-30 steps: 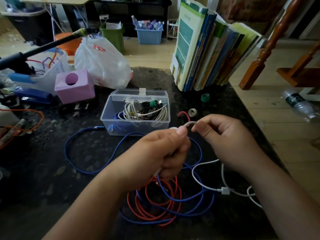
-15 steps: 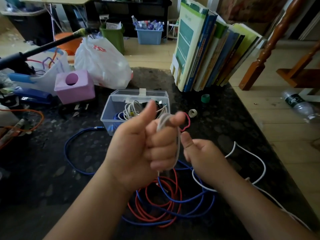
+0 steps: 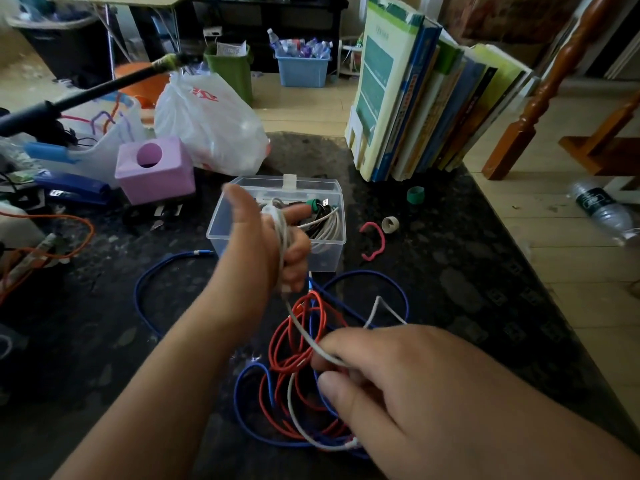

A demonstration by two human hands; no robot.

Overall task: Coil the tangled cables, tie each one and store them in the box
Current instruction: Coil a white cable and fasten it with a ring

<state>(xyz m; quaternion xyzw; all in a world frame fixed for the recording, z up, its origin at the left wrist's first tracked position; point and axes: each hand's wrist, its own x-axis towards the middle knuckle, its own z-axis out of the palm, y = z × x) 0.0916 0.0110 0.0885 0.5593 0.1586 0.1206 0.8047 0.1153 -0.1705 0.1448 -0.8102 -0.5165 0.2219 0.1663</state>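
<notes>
Purple block: it is sitting far on the left of the dark table, and it is showing a round hole on top.
White bag: a plastic bag is lying just behind the purple block, to its right.
Blue cable: it is lying in big loose loops on the table, running from the left side to the near middle, under the red one.
Left hand: it is being held up in front of the box, with the thumb sticking up and the fingers curling around loops of the white cable.
White cable: thin and pale, it is wrapping around the left hand's fingers, then hanging down to the right hand, with more of it lying on the pile.
Box: a clear plastic box with its lid open is sitting in the middle of the table, already holding some pale coiled cables.
Red cable: it is lying in tangled loops, mixed with the blue one, near the middle.
Right hand: it is low and near, over the pile, pinching the white cable between thumb and fingers.
Books: a row is standing far on the right.
</notes>
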